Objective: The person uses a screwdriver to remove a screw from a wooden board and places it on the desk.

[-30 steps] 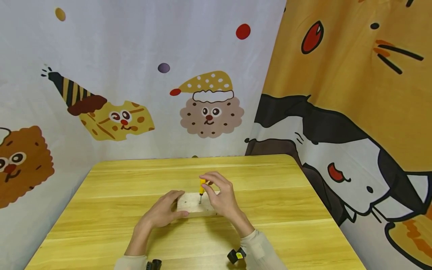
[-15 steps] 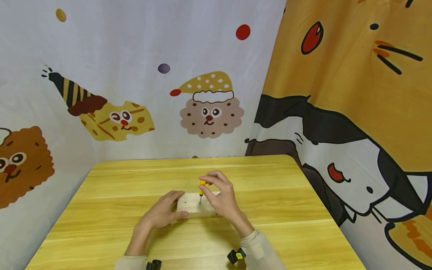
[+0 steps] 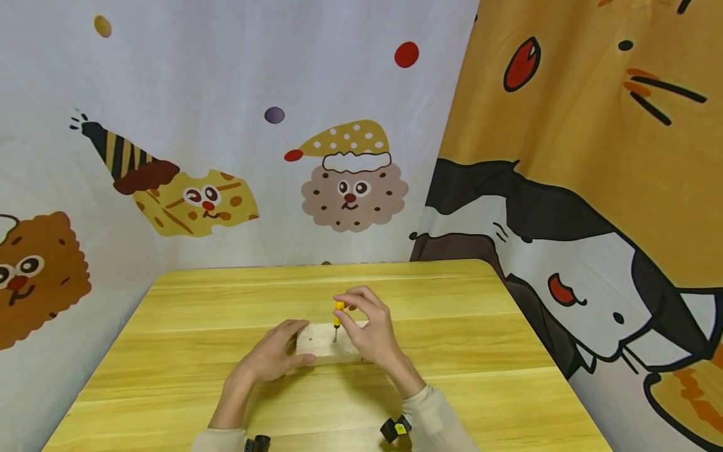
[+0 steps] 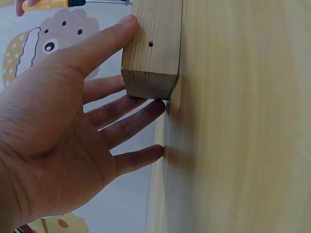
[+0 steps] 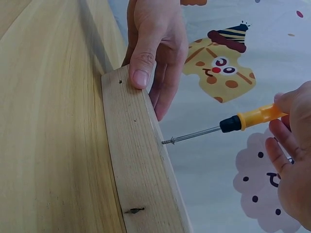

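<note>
A pale wooden block [image 3: 322,349] lies on the table with a few small holes in its faces. My left hand [image 3: 271,353] grips its left end, the thumb [image 4: 127,23] pressed on the near edge and the other fingers reaching round the far side. Between thumb and fingertips, my right hand [image 3: 374,328] pinches the handle of a screwdriver [image 5: 255,116] with a yellow grip and black collar. The screwdriver stands nearly upright over the block. At its tip a small screw [image 5: 167,141] meets the block's top face, part of its thread showing.
The wood-grain table [image 3: 186,351] spreads around the block, its far edge against a white curtain [image 3: 226,75] with cartoon prints. An orange curtain [image 3: 565,157] hangs along the right side. Small black devices [image 3: 395,429] sit at both wrists.
My right fingers have shifted slightly on the screwdriver handle. The block, the left hand and the screwdriver's place over the block look the same.
</note>
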Available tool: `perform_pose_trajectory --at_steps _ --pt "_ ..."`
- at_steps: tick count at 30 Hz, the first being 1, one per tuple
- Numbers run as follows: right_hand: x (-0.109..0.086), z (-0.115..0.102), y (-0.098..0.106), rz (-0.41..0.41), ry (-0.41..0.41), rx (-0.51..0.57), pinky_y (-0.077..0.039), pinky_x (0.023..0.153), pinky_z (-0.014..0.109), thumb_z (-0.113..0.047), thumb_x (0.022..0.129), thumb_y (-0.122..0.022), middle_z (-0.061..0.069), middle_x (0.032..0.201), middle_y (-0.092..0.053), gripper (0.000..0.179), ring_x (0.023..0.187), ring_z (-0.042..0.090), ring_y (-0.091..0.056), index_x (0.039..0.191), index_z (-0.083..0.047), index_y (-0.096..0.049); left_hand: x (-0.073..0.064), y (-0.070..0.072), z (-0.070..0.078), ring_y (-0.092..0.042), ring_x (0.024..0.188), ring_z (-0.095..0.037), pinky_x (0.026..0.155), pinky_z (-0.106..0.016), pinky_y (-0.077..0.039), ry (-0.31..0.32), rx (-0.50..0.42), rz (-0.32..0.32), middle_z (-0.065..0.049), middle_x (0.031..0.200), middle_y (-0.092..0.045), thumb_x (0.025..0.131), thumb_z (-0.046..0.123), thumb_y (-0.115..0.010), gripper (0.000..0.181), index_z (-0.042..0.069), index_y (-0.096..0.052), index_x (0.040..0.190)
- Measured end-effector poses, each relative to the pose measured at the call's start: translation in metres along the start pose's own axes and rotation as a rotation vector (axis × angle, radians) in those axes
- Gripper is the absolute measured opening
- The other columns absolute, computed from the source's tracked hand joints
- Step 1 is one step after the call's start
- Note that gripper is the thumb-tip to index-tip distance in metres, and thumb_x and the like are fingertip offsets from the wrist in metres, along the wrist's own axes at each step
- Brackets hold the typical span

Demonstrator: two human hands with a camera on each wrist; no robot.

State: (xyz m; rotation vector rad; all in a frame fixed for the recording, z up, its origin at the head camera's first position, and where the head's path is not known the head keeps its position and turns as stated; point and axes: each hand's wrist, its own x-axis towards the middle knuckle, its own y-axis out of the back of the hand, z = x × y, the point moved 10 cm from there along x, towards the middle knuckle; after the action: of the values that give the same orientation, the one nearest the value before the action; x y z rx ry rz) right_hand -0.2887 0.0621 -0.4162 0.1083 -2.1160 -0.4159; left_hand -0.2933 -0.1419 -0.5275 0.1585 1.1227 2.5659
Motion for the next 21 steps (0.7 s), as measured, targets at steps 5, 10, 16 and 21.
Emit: perform_pose_trajectory --at_steps 5,10,16,21 --pt "-0.0011 0.0013 -0.0011 -0.013 -0.008 0.011 -0.070 0.079 0.044 0.006 0.100 -0.081 0.012 0.117 -0.078 0.031 0.097 0.026 -0.076 0.128 -0.007 -0.082 -0.0001 -0.0002 -0.0001 -0.050 0.158 -0.053 0.127 -0.075 -0.045 0.002 -0.002 -0.002 -0.026 0.172 -0.052 0.101 0.047 -0.086 0.087 0.003 -0.051 0.167" --pt "-0.0016 0.0019 -0.0020 -0.024 -0.022 0.017 -0.070 0.084 0.036 0.007 0.102 -0.077 0.014 0.122 -0.080 0.031 0.101 0.027 -0.078 0.130 -0.006 -0.081 -0.0004 -0.0005 -0.0004 -0.050 0.159 -0.054 0.127 -0.075 -0.045 0.005 -0.001 -0.002 -0.026 0.172 -0.051 0.101 0.047 -0.086 0.087 0.003 -0.051 0.168" --pt "-0.0010 0.0011 -0.0022 -0.030 -0.025 0.017 -0.070 0.085 0.032 0.008 0.103 -0.076 0.014 0.123 -0.081 0.031 0.103 0.028 -0.080 0.130 -0.005 -0.081 -0.0005 0.0001 0.0002 -0.050 0.158 -0.053 0.127 -0.074 -0.045 0.004 0.000 -0.001 -0.025 0.172 -0.052 0.101 0.047 -0.086 0.087 0.003 -0.052 0.167" --pt "-0.0006 -0.0005 -0.0014 -0.023 -0.018 0.017 -0.071 0.084 0.034 0.008 0.103 -0.076 0.014 0.123 -0.082 0.030 0.103 0.028 -0.080 0.130 -0.005 -0.081 -0.0004 0.0004 0.0008 -0.051 0.158 -0.053 0.127 -0.074 -0.046 0.004 0.005 -0.001 -0.026 0.171 -0.052 0.101 0.047 -0.086 0.086 0.003 -0.052 0.167"
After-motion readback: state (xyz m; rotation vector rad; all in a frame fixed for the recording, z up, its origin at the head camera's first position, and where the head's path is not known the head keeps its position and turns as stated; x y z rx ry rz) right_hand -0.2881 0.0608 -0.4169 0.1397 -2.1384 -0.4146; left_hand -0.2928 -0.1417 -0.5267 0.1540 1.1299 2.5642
